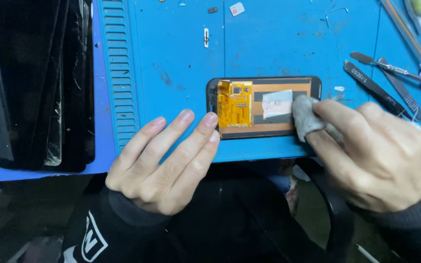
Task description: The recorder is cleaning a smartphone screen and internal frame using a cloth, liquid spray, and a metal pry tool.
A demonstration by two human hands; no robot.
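While left hand steadies phone screen, right hand seemingly presses cloth.

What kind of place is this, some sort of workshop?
Probably a phone repair bench: a blue work mat, an opened screen module being wiped with a grey cloth, and tweezers alongside.

Phone display assembly: lies face down near the front edge of a blue work mat, orange flex circuit at its left end, pale paper label at centre.
Left hand: flat on the mat, fingertips touching the assembly's left end.
Right hand: pinches a grey cloth wad against the assembly's right end.
Tweezers: apparently several, on the mat at right.
Stacked dark panels: far left.
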